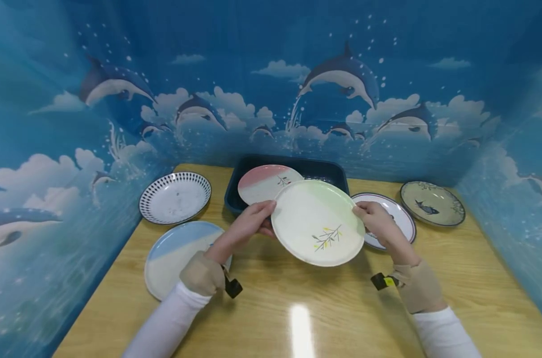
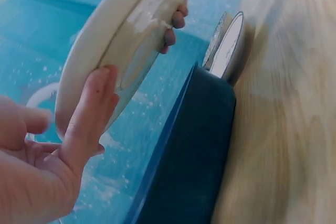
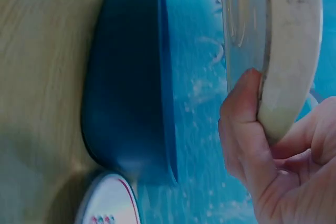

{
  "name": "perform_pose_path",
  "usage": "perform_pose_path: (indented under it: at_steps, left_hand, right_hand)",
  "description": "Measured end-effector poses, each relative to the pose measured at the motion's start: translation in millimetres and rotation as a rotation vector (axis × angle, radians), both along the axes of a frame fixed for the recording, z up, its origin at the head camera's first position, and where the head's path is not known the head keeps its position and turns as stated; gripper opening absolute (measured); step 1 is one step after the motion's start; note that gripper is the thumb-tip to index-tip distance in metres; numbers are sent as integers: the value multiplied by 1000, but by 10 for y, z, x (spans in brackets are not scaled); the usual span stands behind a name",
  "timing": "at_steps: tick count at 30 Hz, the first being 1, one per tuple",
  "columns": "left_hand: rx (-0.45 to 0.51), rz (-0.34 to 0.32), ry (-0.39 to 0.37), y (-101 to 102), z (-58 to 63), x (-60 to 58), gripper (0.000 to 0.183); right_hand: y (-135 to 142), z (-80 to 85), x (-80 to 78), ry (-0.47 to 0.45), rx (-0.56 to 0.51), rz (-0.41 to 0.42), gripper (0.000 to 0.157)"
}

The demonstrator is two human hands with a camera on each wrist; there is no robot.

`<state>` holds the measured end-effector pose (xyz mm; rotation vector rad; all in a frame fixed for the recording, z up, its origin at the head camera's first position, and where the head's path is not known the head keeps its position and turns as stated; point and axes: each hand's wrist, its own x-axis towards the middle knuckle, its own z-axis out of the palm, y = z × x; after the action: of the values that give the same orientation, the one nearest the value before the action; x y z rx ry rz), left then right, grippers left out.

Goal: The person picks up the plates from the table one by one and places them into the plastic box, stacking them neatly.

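A round white plate (image 1: 313, 219) with a pale green section and a yellow-leafed twig is held tilted above the table, its face towards me. My left hand (image 1: 252, 221) holds its left rim, fingers (image 2: 94, 98) against the underside in the left wrist view. At the opposite rim my right hand (image 1: 379, 222) grips it, with the thumb on the face side and fingers (image 3: 244, 103) beneath. Behind the plate stands a dark blue basin (image 1: 232, 191), partly hidden. A pink and white plate (image 1: 262, 184) with a red twig leans in the basin.
On the wooden table (image 1: 262, 308), a black-patterned bowl-like plate (image 1: 177, 196) and a blue and white plate (image 1: 177, 263) lie left. To the right are a dark-rimmed white plate (image 1: 403, 219) and a fish-patterned plate (image 1: 432, 203). Dolphin-print curtains (image 1: 253, 59) surround the table.
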<state>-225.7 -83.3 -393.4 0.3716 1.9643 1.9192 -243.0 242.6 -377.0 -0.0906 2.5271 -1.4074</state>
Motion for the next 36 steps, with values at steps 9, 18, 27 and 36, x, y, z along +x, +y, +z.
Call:
perform_pose_path:
  at_steps: [9,18,27,36]
  left_hand:
    - [82,-78,-44,-338,-182,45,43]
    - [117,27,-73,-487,-161,87,45]
    - [163,92,-101,-564,-106,36,46]
    - [225,243,-116,-591,-6,-116,49]
  right_hand:
    - [-197,-99,92,4,-79,12,40]
    - [-295,-156,97,75,-73,38,48]
    - [-340,-134,89,259,-133,-18,52]
    - [-240,-294,-18,444,118,-70,44]
